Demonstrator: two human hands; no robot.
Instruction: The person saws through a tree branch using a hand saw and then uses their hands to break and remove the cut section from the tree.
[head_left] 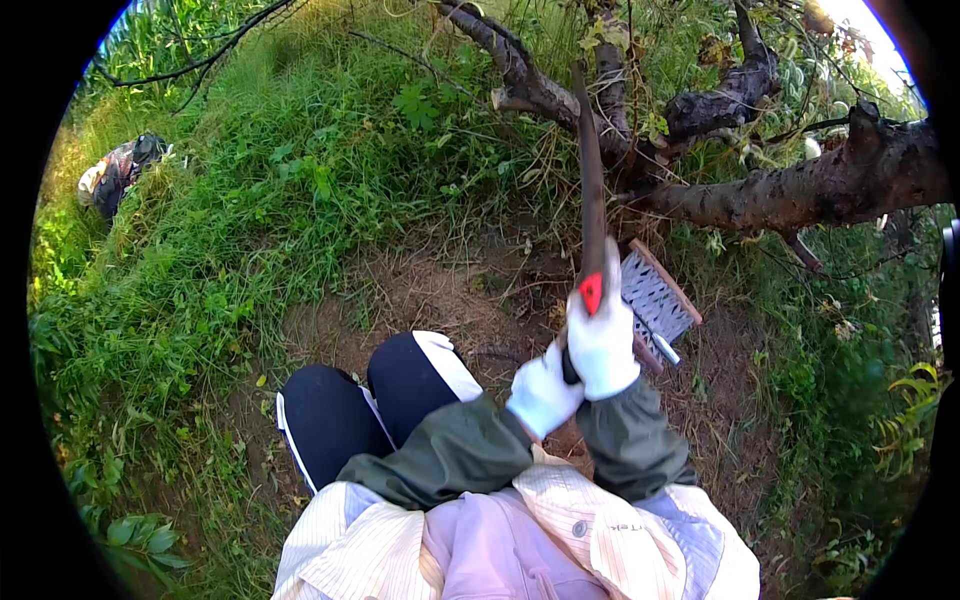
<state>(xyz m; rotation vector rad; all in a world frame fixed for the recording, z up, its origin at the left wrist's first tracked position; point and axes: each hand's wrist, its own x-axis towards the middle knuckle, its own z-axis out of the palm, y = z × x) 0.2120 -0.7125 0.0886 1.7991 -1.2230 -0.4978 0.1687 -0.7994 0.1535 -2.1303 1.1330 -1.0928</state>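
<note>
1 saw (593,190), mostly fwd of R grip (603,352)

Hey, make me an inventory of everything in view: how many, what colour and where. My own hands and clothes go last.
curved saw: one, brown blade, red near the handle, reaching up from the hands
thick limb: one, brown, upper right
thinner branches: several, brown, top
patterned panel: one, grey and black, brownish edge bars, beside the right hand
bundle: one, dark and pale, far left
grass: uncounted, green, mostly left
soil: one patch, brown, centre
left hand, right hand: two, white gloves, at the saw's handle
sleeves: two, dark green, below the hands
trousers: one pair, dark with white, lower left
</note>
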